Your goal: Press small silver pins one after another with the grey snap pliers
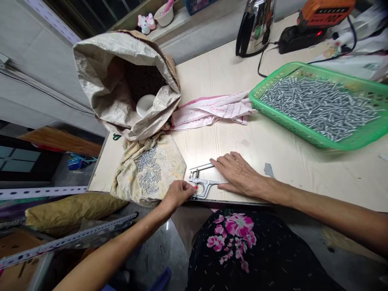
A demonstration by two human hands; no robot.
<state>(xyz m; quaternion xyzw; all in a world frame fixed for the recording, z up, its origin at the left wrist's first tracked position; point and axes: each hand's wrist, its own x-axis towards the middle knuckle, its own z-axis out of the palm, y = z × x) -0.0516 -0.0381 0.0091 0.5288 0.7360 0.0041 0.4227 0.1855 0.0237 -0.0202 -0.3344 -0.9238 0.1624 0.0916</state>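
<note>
From the head camera's view, the person sits close up to a pale wood-grain table (218, 141), both forearms reaching in towards a silver metal hand press with two long handles (205, 182), which lies at the table's near edge. The left hand (179, 193) comes in low on the press's left, palm down, with thumb and forefinger drawn close together at its head, right by a small red bit (195, 187). Whether they pinch that bit or merely touch it, I can't tell from here.

The right hand (238, 173) reaches in from the press's other side, back of the hand uppermost. It's half closed round the handles, forefinger laid along the upper one and thumb against the lower, and the handles stand apart within that grip. So the press sits between the two hands, its head towards the left fingertips.

Just left of the press is a crumpled yellowish patterned cloth (169, 155) bearing a pile of short silvery metal pins (149, 171). Beyond the press lies a pink-and-white towel (212, 112), with a large whitish woven sack (103, 89) further to the left. Well to its right stands a green plastic basket (281, 126) full of silvery metal pieces (321, 105).
</note>
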